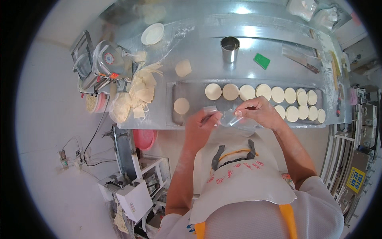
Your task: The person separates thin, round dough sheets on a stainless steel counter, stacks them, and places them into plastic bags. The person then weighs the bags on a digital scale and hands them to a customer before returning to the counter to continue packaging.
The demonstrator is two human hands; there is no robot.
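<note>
A clear plastic bag (235,120) is stretched between my two hands just in front of the table's near edge. My left hand (203,122) pinches it on one side, slightly blurred. On the other side my right hand (258,111) grips it between thumb and fingers. Just beyond my hands, a shallow metal tray (195,86) holds two rows of round dough wrappers, some in stacks. One wrapper stack (213,91) stands past my left hand, and another stack (263,92) is beside my right fingers. A separate round wrapper (181,106) lies at the tray's left end.
Dough offcuts (143,86) are heaped near a metal machine (112,58) at left. A steel cup (229,49), a green box (262,61), a cleaver (300,58) and a white bowl (152,33) stand or lie farther back. A pink basin (145,139) sits below the table.
</note>
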